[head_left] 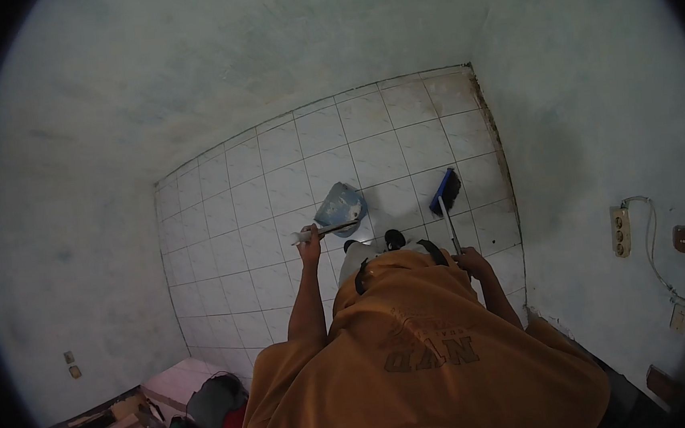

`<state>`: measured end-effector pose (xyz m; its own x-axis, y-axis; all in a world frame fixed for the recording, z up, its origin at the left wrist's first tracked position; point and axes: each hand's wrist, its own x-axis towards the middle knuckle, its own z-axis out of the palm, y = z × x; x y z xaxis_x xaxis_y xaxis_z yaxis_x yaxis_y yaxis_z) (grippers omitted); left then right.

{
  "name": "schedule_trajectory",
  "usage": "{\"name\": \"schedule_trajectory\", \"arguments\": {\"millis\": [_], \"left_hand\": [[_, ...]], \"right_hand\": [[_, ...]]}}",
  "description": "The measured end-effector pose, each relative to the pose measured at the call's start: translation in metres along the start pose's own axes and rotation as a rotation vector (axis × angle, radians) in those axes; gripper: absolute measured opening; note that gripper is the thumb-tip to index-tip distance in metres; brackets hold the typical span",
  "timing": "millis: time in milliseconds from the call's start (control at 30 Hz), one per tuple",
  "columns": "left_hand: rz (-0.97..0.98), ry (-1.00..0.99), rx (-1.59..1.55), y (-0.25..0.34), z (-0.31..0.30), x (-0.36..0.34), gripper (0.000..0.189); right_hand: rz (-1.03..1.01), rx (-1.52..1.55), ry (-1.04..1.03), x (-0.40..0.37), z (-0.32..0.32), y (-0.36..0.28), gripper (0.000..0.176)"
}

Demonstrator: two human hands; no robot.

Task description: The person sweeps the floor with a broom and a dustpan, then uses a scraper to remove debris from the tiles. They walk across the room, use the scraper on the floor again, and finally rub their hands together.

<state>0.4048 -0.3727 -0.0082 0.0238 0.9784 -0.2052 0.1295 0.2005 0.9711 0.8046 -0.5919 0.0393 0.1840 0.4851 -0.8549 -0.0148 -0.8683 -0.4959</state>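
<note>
My left hand is closed around the handle of a blue-grey dustpan, whose worn, whitish-marked pan is over the tiles in front of my feet. On the other side, my right hand grips the pale stick of a broom. Its blue head with dark bristles lies to the right of the dustpan, near the right wall. Both hands are out in front of my orange shirt, low by my legs.
White tiled floor meets greenish walls, with a dirty brown strip along the right edge. A socket strip with a cable hangs on the right wall. At the lower left lie a grey rounded object and a red one.
</note>
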Motion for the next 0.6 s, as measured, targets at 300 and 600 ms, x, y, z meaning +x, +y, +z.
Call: {"name": "schedule_trajectory", "arguments": {"millis": [300, 600], "left_hand": [[-0.051, 0.025, -0.06, -0.002, -0.008, -0.008, 0.022], [-0.056, 0.078, -0.064, -0.01, -0.009, -0.021, 0.022]], "right_hand": [[0.009, -0.072, 0.004, -0.017, 0.0, -0.023, 0.04], [0.011, -0.083, -0.016, -0.008, -0.002, -0.016, 0.042]]}}
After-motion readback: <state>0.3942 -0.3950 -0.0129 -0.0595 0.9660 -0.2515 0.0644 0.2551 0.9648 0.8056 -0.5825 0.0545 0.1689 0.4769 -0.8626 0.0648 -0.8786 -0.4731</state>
